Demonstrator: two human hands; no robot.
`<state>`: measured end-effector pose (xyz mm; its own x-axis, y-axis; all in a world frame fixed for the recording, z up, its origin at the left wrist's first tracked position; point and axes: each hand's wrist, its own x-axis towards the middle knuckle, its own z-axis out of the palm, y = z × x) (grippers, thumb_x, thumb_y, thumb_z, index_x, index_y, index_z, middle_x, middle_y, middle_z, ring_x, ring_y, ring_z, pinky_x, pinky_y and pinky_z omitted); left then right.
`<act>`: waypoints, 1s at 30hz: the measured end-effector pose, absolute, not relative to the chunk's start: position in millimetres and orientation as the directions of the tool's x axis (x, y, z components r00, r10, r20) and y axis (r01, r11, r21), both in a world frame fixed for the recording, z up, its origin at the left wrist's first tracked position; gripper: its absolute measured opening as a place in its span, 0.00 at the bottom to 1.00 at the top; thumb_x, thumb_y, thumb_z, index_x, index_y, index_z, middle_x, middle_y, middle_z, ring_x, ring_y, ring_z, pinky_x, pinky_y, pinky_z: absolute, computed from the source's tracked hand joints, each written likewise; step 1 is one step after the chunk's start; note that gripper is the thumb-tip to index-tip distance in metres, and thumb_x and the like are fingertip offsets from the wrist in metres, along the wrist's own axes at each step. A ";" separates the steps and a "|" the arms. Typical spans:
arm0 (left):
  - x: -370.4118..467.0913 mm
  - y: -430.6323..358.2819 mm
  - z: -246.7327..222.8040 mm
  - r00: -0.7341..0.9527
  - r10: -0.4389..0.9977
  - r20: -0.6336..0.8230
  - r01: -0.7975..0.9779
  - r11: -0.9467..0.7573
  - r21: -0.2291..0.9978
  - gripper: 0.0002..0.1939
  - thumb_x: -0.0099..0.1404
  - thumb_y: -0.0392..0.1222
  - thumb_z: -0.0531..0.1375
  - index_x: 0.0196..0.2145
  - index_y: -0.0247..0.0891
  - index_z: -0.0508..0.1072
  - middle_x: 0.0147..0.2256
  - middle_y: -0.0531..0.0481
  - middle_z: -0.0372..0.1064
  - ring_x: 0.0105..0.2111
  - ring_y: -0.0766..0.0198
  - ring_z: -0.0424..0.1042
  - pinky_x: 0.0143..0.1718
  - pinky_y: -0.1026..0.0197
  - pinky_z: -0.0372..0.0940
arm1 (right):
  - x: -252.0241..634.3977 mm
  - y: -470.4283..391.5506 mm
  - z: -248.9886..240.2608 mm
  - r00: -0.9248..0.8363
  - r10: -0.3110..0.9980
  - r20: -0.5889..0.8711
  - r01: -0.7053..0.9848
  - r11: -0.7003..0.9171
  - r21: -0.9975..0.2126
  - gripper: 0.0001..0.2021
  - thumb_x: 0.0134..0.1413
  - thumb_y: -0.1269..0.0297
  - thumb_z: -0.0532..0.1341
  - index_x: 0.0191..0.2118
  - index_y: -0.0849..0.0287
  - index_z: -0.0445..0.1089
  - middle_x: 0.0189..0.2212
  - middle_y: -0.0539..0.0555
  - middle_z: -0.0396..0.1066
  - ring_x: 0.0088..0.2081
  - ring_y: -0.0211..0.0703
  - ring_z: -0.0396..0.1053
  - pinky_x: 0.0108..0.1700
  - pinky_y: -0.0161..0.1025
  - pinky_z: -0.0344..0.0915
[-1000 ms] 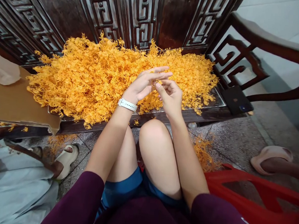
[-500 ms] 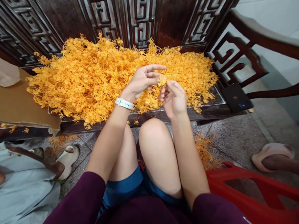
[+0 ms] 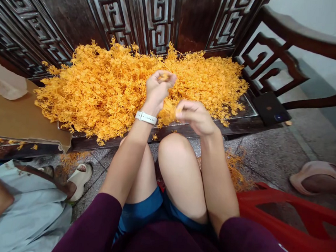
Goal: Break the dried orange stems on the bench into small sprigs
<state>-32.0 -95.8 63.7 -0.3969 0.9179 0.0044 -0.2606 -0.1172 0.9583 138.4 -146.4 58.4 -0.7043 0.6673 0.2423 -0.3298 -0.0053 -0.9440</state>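
Note:
A large heap of orange, thread-like pieces (image 3: 101, 86) covers the dark wooden bench seat. Above the front middle of the heap is my left hand (image 3: 159, 87), its fingers curled around a small orange piece (image 3: 164, 77). My right hand (image 3: 194, 115), lower and to the right, pinches another orange piece (image 3: 178, 110) between thumb and fingertips. Both hands are somewhat blurred and apart from each other. A white band is on my left wrist.
A dark phone (image 3: 271, 109) lies at the bench's right end. Cardboard (image 3: 20, 116) is at the left. A red plastic stool (image 3: 294, 225) stands at lower right. People's legs and sandals show on both sides. Orange bits lie on the floor.
My hands were close together around one orange piece and have moved apart. The left has turned and curled its fingers; the right has moved down. The view has shifted slightly.

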 end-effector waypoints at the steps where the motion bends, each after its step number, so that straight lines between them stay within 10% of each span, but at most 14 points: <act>1: -38.3 -91.4 64.9 -0.474 0.880 -0.038 -0.316 -0.129 0.940 0.12 0.66 0.23 0.63 0.37 0.39 0.70 0.37 0.50 0.77 0.26 0.74 0.69 0.20 0.69 0.53 | 138.8 -152.2 60.7 -0.851 0.475 0.222 -0.272 -0.038 -0.962 0.11 0.58 0.61 0.73 0.32 0.62 0.76 0.25 0.48 0.71 0.25 0.32 0.64 0.28 0.31 0.60; 4: -59.8 -81.2 66.2 -0.522 0.846 -0.107 -0.389 -0.124 0.913 0.12 0.67 0.28 0.66 0.34 0.41 0.68 0.37 0.52 0.79 0.19 0.76 0.57 0.17 0.67 0.48 | 137.0 -165.6 66.2 -0.988 -0.128 0.083 -0.089 0.041 -0.995 0.13 0.64 0.59 0.70 0.44 0.66 0.79 0.34 0.55 0.78 0.32 0.35 0.72 0.35 0.32 0.67; 6: -69.4 -80.4 64.6 -0.477 0.875 -0.083 -0.344 -0.099 0.934 0.10 0.67 0.34 0.69 0.33 0.42 0.71 0.37 0.52 0.80 0.17 0.76 0.52 0.17 0.65 0.49 | 136.3 -166.1 65.0 -0.981 -0.181 0.062 -0.082 0.105 -0.991 0.15 0.66 0.59 0.69 0.49 0.66 0.78 0.36 0.57 0.79 0.34 0.36 0.73 0.36 0.32 0.68; 10: -71.6 -87.7 58.7 -0.438 0.898 0.038 -0.169 -0.123 0.978 0.07 0.68 0.41 0.71 0.35 0.43 0.76 0.38 0.49 0.82 0.19 0.75 0.58 0.19 0.65 0.52 | 140.1 -149.4 53.2 -0.819 0.411 0.402 -0.475 -0.090 -0.875 0.19 0.63 0.46 0.69 0.46 0.58 0.79 0.28 0.51 0.76 0.26 0.37 0.68 0.29 0.34 0.64; 13: -66.8 -89.6 55.2 -0.386 0.913 0.133 -0.041 -0.161 0.986 0.06 0.66 0.44 0.72 0.37 0.42 0.80 0.35 0.47 0.82 0.24 0.70 0.70 0.23 0.64 0.62 | 143.9 -136.0 48.9 -0.456 0.799 0.392 -0.708 -0.059 -0.704 0.30 0.62 0.30 0.59 0.50 0.50 0.77 0.29 0.51 0.75 0.27 0.41 0.63 0.27 0.38 0.61; 21: -46.4 -95.4 54.9 -0.186 0.749 0.636 0.447 -0.512 0.733 0.03 0.67 0.41 0.69 0.37 0.43 0.86 0.39 0.47 0.85 0.40 0.60 0.82 0.44 0.57 0.75 | 126.3 -140.0 54.3 -0.393 0.918 0.062 -0.422 -0.120 -0.899 0.26 0.58 0.35 0.68 0.45 0.54 0.71 0.29 0.48 0.70 0.23 0.34 0.62 0.22 0.33 0.54; 30: -31.0 -104.4 48.0 0.044 0.735 0.677 0.538 -0.588 0.604 0.11 0.69 0.33 0.63 0.34 0.45 0.85 0.36 0.51 0.84 0.38 0.61 0.83 0.43 0.55 0.76 | 119.7 -141.3 48.3 -0.282 0.922 0.265 -0.251 0.195 -0.948 0.23 0.65 0.41 0.65 0.31 0.57 0.69 0.19 0.45 0.63 0.20 0.31 0.57 0.23 0.32 0.54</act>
